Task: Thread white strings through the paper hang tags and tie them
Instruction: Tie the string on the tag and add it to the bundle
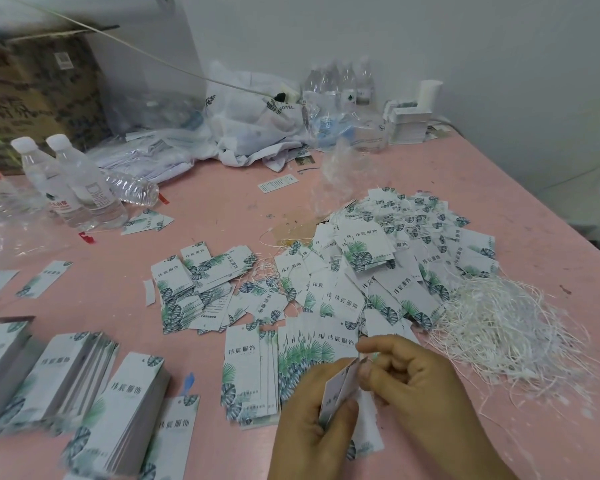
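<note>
Fingers of the right hand [407,370] curl inward, thumb and forefinger pinched together at the top edge of a small bunch of tags [343,386]; whether a string sits in that pinch is too small to tell. The left hand [312,424] grips the same bunch from below, thumb pressed across the front of the tags, fingers wrapped behind. Both hands meet low in the view, right of centre, above a pink table [222,209].

Just beyond the hands, a fanned row of tags [309,344] lies flat, each white with green leaf prints and dark lettering. To the right of the hands lies a loose heap of white strings [506,327], spreading toward the table's right edge. Behind the fanned row sits a large scattered pile of tags [395,258] with strings mixed among them, and a smaller pile [201,289] lies to its left.

At lower left, neat stacks of tags [132,407] stand side by side. Farther back on the left stand two clear bottles [80,181] with white caps, upright, and another bottle [132,188] lying on its side just beside them. A cardboard box [39,88] sits at the far left corner. Along the back wall lie crumpled white bags [253,123], more bottles [340,81], and a stack of cards [407,124].
</note>
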A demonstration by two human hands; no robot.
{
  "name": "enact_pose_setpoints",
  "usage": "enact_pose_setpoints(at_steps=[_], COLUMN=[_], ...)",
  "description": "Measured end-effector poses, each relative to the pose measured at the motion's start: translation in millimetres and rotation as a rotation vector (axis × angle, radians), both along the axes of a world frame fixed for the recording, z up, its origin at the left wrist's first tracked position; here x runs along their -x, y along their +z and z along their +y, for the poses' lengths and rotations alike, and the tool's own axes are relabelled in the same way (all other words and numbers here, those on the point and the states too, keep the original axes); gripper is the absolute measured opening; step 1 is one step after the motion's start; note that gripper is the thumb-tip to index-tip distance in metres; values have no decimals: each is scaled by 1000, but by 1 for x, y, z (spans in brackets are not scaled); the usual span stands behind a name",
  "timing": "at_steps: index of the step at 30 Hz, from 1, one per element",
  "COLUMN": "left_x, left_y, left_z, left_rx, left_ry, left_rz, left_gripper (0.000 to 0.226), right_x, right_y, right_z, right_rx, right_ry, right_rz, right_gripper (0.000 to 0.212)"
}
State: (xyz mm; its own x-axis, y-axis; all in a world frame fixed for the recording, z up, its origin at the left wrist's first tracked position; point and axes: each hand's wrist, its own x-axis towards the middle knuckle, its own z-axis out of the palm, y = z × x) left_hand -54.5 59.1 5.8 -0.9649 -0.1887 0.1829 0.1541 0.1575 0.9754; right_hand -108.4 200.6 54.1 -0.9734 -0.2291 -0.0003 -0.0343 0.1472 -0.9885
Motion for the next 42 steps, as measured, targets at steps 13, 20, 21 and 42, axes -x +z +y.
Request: enact_pose_setpoints(at_steps=[13,20,21,42], left_x=[2,5,5,17], left_y=[40,36,36,30], left_z=[-16,-16,-16,-34], left_rx=[-446,-373,-359,-809], left_ry=[-292,-237,-228,90], left_rz=[-319,-334,-337,-349], left_gripper=[36,42,42,23], right_x=[14,10,11,31], right_y=[10,9,10,-3], right_z=[22,19,19,30], right_rx=[218,162,158,729], right_ry=[310,393,406,12], right_rz=[-388,-392,-397,-695], right_gripper=[10,19,19,15])
